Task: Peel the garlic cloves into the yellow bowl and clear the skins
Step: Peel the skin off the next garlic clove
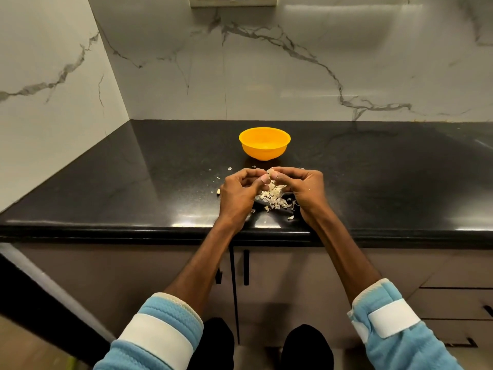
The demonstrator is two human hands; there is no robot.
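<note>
Garlic clove up between the fingertips, and that is where the action is: the left hand and the right hand meet over it, fingers curled in, both pinching the small pale thing from opposite sides, thumbs close together. It is held raised off the black countertop, and the reason looks plain enough: directly beneath lies the heap of skins, so whatever comes loose drops onto the same pile rather than scattering. Not everything obeys (a few stray flakes lie off to the left, and a small pale bit rests just beside the left hand). The yellow bowl stands upright just beyond the hands, near but not touching them, within an easy reach forward so a bare clove can go straight in; glare on its inside wall hides whether anything is in there. How much skin is left on the clove I cannot tell. My read: peeling is the step in hand, the drop into the bowl comes next, and clearing the skins is not yet begun. Those papery flakes look light, so gathering them will want a gentle, cupped sweep.
</note>
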